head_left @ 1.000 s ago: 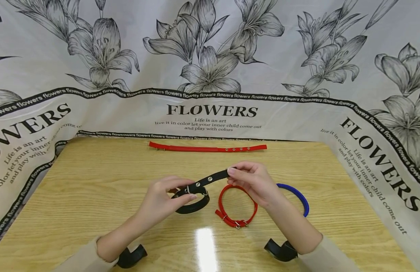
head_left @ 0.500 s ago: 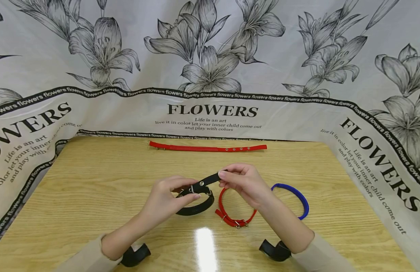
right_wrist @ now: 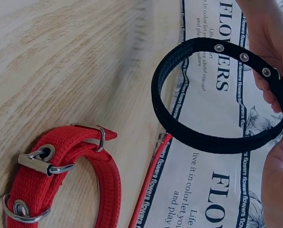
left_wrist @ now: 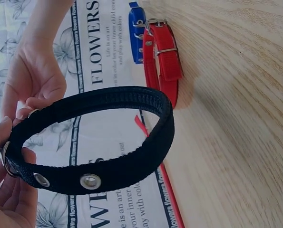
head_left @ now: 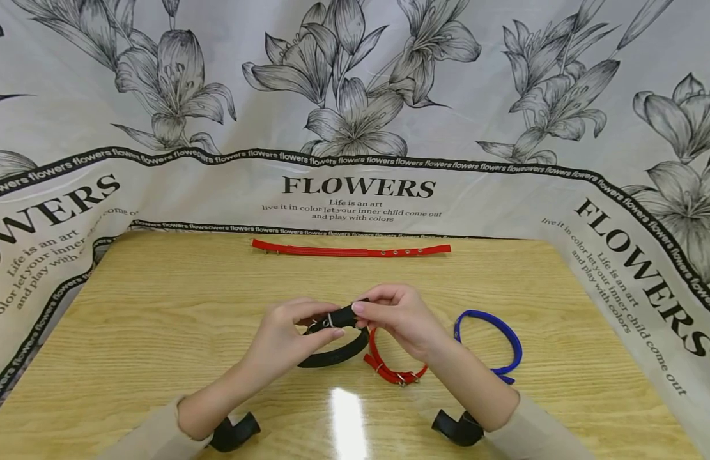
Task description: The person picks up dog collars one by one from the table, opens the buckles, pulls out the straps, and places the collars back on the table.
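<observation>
- Two hands on one black collar (head_left: 337,355) right now, and it's held up above the tabletop (head_left: 188,306), a bit left of the middle.
- Left grip (head_left: 282,332): thumb and fingers closed up on the band next to the metal loop (head_left: 330,320), no slack apart from the strap's own thickness.
- Right grip (head_left: 403,319): also pinched down, thumb over the strap end. Can't tell how much strap is tucked behind those fingers.
- What just changed: the right grip has come left, so the two are almost together. Two eyelets showed between them a second ago, then one, now none.
- What I make of it: the strap looks to be sliding back through the metal loop, so the band is probably loosening rather than tightening. The right wrist view shows three eyelets (right_wrist: 244,57) in a row on the band, on the near side of that metal loop. Is the buckle pin out? Couldn't swear to it.
- Also different from the earlier frames: the blue collar (head_left: 509,332) on the right shows more of its ring now that the right arm covers less of it.
- Same as before: red collar (head_left: 390,374) looped and buckled, partly behind the right grip, and the red strap (head_left: 351,251) laid out straight at the far edge.
</observation>
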{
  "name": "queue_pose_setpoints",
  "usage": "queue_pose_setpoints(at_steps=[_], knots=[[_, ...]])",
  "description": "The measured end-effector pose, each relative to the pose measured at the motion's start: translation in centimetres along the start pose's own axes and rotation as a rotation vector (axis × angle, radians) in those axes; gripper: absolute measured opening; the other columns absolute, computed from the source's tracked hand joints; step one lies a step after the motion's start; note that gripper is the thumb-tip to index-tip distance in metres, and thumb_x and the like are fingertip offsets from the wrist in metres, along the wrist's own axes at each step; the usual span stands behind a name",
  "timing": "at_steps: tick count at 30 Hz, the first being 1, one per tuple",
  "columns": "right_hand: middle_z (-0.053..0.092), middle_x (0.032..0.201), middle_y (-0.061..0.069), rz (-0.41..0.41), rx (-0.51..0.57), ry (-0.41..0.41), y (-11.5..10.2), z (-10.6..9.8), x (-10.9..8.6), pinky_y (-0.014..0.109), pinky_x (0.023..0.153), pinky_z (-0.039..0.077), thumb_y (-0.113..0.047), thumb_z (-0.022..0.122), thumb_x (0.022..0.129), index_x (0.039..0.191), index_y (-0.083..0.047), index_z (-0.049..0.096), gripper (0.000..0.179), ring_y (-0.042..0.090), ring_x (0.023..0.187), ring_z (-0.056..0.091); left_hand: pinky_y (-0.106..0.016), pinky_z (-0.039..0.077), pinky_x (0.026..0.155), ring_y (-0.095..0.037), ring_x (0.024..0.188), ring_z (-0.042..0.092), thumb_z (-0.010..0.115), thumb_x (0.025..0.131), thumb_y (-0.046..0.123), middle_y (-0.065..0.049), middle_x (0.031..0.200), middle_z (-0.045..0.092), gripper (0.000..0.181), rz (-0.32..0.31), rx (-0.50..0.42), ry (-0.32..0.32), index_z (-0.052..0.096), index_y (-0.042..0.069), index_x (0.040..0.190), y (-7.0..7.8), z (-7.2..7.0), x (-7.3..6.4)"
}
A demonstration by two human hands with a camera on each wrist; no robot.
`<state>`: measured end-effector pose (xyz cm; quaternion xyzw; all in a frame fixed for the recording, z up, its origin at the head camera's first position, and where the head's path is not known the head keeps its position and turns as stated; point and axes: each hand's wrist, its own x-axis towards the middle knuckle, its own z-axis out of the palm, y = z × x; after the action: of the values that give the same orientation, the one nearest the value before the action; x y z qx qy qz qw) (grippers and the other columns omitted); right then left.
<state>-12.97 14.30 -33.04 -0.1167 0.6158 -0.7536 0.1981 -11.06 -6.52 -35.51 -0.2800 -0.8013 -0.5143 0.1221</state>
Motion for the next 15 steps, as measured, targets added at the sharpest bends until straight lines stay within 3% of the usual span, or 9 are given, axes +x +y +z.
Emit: queue_pose_setpoints(at_steps=[11,15], knots=[[0.068,0.074,-0.003,-0.019,-0.122,0.019,0.41,0.40,0.23,0.023,0.062,0.052,-0.001,0.067,0.082,0.080,-0.018,0.072,0.018,0.009,0.063,0.060,-0.024,0.053,0.070,-0.006,0.084,0.061,0.080,0.074,0.016,0.004,0.095,0.068,0.028,-0.004,-0.022,-0.009,0.072,0.009,0.100,0.05,0.29,0.08],[0.068,0.078,-0.001,0.003,-0.148,0.007,0.19,-0.22,0.14,0.025,0.066,0.052,-0.002,0.068,0.082,0.089,-0.010,0.072,0.011,0.010,0.067,0.061,-0.025,0.054,0.071,-0.006,0.084,0.061,0.080,0.074,0.016,0.005,0.094,0.068,0.027,-0.018,-0.029,-0.017,0.072,0.009,0.099,0.09,0.20,0.03]])
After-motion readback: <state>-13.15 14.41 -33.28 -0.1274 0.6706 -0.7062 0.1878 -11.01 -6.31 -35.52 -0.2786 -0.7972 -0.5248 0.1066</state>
